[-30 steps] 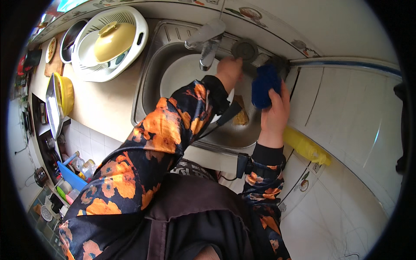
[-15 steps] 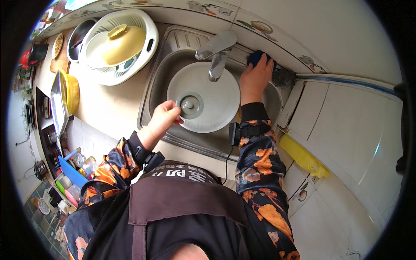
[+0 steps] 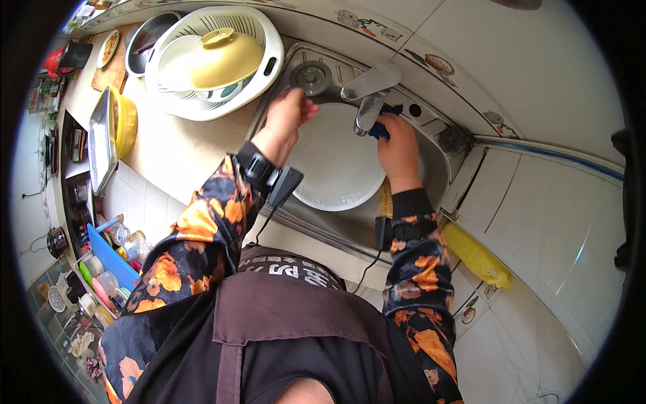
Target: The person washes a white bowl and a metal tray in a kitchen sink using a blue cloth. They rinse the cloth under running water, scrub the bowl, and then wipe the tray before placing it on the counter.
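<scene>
A large white basin (image 3: 340, 165) fills most of the steel sink (image 3: 431, 176). A round grey sink strainer (image 3: 311, 77) with a central knob lies on the sink's back left ledge. Just in front of it is my left hand (image 3: 284, 121), its fingers loosely bent and apart, with nothing visible in them. My right hand (image 3: 397, 149) grips a bunched dark blue cloth (image 3: 380, 128) over the basin's right side, beside the faucet (image 3: 370, 101). Part of the cloth is hidden behind the faucet and my fingers.
Left of the sink, a white colander (image 3: 259, 97) holds a yellow lidded bowl (image 3: 232, 60). Farther left stand a dark pan (image 3: 151, 40) and a yellow basin (image 3: 126, 124). A dark scouring pad (image 3: 455, 139) sits at the sink's back right corner, near the tiled wall.
My left hand has moved the strainer from over the basin to the back left ledge and let it go. My right hand has brought the blue cloth from the back ledge to the faucet.
</scene>
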Tool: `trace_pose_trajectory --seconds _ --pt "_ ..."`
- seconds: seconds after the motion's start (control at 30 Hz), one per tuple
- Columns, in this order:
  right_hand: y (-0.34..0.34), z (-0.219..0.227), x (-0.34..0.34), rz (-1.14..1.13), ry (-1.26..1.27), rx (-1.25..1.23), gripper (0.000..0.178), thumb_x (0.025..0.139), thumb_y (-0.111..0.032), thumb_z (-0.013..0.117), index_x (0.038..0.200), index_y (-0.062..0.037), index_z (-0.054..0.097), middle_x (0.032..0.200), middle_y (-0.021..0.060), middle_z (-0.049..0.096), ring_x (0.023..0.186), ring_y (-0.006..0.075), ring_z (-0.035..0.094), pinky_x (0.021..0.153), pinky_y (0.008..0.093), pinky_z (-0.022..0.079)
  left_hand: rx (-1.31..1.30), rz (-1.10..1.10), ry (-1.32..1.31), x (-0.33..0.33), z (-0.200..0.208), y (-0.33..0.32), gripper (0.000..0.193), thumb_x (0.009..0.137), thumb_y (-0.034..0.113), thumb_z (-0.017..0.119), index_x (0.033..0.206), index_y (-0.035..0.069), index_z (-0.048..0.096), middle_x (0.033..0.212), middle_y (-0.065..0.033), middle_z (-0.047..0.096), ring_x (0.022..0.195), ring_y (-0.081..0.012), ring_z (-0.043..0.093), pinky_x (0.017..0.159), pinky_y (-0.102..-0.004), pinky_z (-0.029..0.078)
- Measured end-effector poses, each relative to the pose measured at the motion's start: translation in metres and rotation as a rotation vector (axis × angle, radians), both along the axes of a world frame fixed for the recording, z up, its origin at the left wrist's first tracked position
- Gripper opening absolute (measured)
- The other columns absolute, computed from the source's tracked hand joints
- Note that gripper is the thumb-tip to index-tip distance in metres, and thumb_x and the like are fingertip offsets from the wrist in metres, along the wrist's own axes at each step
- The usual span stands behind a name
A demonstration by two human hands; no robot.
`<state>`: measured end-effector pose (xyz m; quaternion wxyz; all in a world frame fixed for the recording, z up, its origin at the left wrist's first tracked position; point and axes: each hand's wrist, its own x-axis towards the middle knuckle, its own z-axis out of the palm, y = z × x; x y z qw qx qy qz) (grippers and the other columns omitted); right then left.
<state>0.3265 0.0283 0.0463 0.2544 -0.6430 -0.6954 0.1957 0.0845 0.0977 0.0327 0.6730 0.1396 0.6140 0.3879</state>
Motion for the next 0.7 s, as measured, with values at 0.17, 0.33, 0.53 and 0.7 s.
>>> trace_pose_trajectory --seconds 0.17,0.33,0.53,0.7 --pt "-0.031 0.002 -0.016 -0.153 0.176 0.041 0.042 0.074 0.003 0.058 0.114 -0.0084 0.063 0.121 0.0131 0.061 0.114 0.036 0.055 0.097 0.045 0.044 0.028 0.071 -0.001 -0.005 -0.023 0.031 0.021 0.103 0.025 0.047 0.106 0.005 0.054 0.095 -0.0098 0.065 0.085 -0.0208 0.066 0.069 -0.0283 0.053" --pt "0.02 0.014 -0.013 -0.174 -0.019 0.244 0.042 0.071 0.002 0.063 0.112 -0.0067 0.061 0.122 0.0111 0.06 0.117 0.0359 0.052 0.1 0.0461 0.04 0.074 -0.003 -0.034 -0.015 -0.023 0.031 0.025 0.099 0.014 0.046 0.122 0.005 0.049 0.104 -0.0151 0.067 0.088 -0.0228 0.067 0.071 -0.0294 0.054" --pt "0.053 -0.004 0.011 0.008 -0.148 -0.009 0.034 0.069 0.004 0.066 0.099 -0.0105 0.062 0.117 0.0077 0.063 0.111 0.0326 0.053 0.095 0.0456 0.039 0.039 -0.114 0.008 -0.023 -0.019 0.015 0.035 0.096 0.009 0.047 0.131 0.005 0.045 0.101 -0.0129 0.067 0.086 -0.0217 0.067 0.071 -0.0293 0.054" --pt "0.044 -0.01 0.047 -0.013 -0.327 -0.092 0.032 0.071 0.005 0.065 0.098 -0.0119 0.064 0.12 0.0067 0.064 0.11 0.0325 0.054 0.095 0.0478 0.039 -0.002 -0.224 0.032 -0.028 -0.017 -0.002 0.042 0.093 0.009 0.049 0.134 0.003 0.045 0.1 -0.0105 0.067 0.083 -0.0179 0.066 0.072 -0.0287 0.053"
